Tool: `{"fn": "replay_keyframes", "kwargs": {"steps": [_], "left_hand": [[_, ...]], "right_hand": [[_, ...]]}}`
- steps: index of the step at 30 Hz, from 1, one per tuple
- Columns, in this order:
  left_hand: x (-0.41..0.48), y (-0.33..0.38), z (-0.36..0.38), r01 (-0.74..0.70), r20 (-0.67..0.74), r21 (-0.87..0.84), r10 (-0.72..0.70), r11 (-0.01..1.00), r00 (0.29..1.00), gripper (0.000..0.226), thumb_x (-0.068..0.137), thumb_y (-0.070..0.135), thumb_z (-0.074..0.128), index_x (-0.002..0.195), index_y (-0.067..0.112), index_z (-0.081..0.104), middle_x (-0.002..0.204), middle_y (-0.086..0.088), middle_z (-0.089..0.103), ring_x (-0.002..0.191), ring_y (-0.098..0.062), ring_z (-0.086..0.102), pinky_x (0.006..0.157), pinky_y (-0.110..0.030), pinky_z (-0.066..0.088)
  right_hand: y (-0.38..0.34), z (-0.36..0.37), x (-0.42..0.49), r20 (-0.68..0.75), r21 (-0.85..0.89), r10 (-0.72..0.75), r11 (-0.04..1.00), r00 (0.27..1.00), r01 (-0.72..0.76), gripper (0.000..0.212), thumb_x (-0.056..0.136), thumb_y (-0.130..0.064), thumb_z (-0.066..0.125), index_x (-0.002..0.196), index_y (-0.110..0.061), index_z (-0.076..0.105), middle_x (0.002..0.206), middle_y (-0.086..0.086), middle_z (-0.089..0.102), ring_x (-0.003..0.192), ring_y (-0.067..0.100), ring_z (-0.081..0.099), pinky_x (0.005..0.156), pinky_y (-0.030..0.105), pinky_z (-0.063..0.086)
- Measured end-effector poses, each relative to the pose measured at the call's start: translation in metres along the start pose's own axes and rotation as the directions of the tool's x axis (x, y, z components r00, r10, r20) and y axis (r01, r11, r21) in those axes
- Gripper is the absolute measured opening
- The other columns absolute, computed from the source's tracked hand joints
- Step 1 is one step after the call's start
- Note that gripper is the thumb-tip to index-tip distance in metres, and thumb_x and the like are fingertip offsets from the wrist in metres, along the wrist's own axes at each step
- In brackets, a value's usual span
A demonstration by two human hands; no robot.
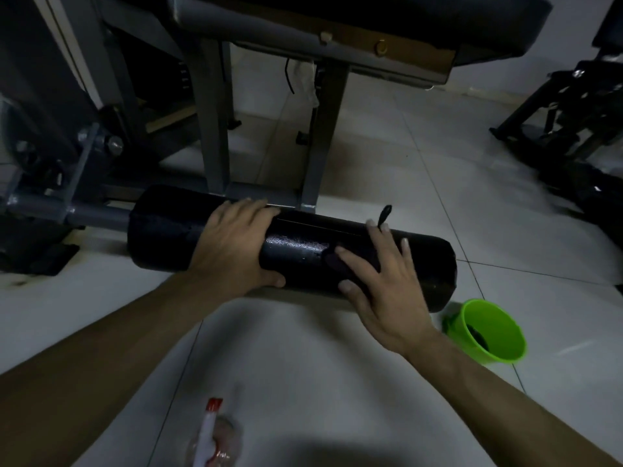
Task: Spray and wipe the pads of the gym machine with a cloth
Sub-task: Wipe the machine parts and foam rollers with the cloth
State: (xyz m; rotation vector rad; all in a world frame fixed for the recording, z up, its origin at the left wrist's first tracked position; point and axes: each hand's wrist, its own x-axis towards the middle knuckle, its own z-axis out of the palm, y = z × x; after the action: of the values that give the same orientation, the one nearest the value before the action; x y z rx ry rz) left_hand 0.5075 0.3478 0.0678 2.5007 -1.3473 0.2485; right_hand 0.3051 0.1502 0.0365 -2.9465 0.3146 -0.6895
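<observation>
A black roller pad (296, 246) of the gym machine lies across the middle of the view, its surface shiny and wet. My left hand (236, 244) wraps over the pad near its middle and grips it. My right hand (377, 274) presses flat on a dark cloth (337, 261) against the pad's right part; a corner of the cloth (385, 214) sticks up behind my fingers. The spray bottle (212, 433), clear with a red and white nozzle, lies on the floor at the bottom, between my forearms.
A green plastic bucket (488, 332) stands on the white floor tiles just right of the pad's end. The machine's grey steel frame (215, 129) and black seat pad (371, 15) rise behind the roller. Another dark machine (573, 106) sits at the far right.
</observation>
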Motion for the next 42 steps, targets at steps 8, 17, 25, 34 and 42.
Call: {"fn": "replay_keyframes", "kwargs": {"steps": [8, 17, 25, 34, 42], "left_hand": [[-0.014, -0.044, -0.002, 0.053, -0.03, 0.053, -0.051, 0.997, 0.998, 0.138, 0.035, 0.065, 0.093, 0.152, 0.015, 0.038, 0.157, -0.007, 0.041, 0.148, -0.031, 0.032, 0.123, -0.053, 0.018], [-0.016, -0.065, -0.004, 0.016, -0.063, 0.038, -0.014, 0.999, 0.998, 0.129, 0.027, 0.058, 0.095, 0.142, 0.016, 0.052, 0.146, -0.003, 0.056, 0.136, -0.03, 0.047, 0.116, -0.052, 0.028], [-0.024, -0.084, -0.005, -0.003, -0.058, -0.012, 0.002, 1.0, 0.998, 0.137, 0.042, 0.065, 0.093, 0.155, 0.011, 0.037, 0.16, -0.009, 0.039, 0.149, -0.029, 0.032, 0.124, -0.046, 0.023], [-0.051, -0.117, -0.021, 0.307, -0.061, -0.223, -0.328, 0.925, 0.943, 0.146, 0.04, 0.055, 0.1, 0.158, 0.015, 0.025, 0.166, -0.008, 0.022, 0.15, -0.032, 0.024, 0.119, -0.055, 0.031], [-0.051, -0.148, -0.022, 0.263, 0.012, -0.445, -0.288, 0.856, 0.958, 0.135, 0.042, 0.063, 0.091, 0.157, 0.024, 0.031, 0.16, 0.002, 0.039, 0.144, -0.022, 0.041, 0.115, -0.049, 0.04]], "right_hand": [[0.024, -0.018, -0.019, -0.256, 0.121, 0.103, 0.99, 0.961, -0.074, 0.037, 0.093, -0.003, 0.069, 0.13, -0.012, 0.071, 0.149, 0.007, 0.055, 0.132, 0.022, 0.059, 0.105, 0.041, 0.052], [-0.084, 0.041, 0.085, -0.225, 0.135, -0.145, 0.975, 0.964, 0.178, 0.043, 0.083, -0.004, 0.06, 0.124, -0.012, 0.072, 0.133, 0.012, 0.064, 0.114, 0.03, 0.066, 0.088, 0.042, 0.059], [-0.072, 0.014, 0.077, -0.133, 0.137, -0.152, 0.976, 0.979, 0.17, 0.041, 0.099, -0.011, 0.063, 0.139, -0.012, 0.06, 0.15, 0.004, 0.056, 0.13, 0.021, 0.061, 0.106, 0.038, 0.051], [-0.057, 0.023, 0.058, -0.088, 0.173, -0.168, 0.968, 0.982, 0.181, 0.047, 0.093, 0.002, 0.062, 0.138, -0.007, 0.062, 0.145, 0.011, 0.057, 0.142, 0.024, 0.05, 0.114, 0.044, 0.045], [-0.188, 0.083, 0.15, -0.149, 0.223, -0.343, 0.902, 0.927, 0.369, 0.048, 0.078, -0.001, 0.072, 0.126, -0.004, 0.069, 0.126, 0.015, 0.067, 0.113, 0.034, 0.066, 0.091, 0.041, 0.057]]}}
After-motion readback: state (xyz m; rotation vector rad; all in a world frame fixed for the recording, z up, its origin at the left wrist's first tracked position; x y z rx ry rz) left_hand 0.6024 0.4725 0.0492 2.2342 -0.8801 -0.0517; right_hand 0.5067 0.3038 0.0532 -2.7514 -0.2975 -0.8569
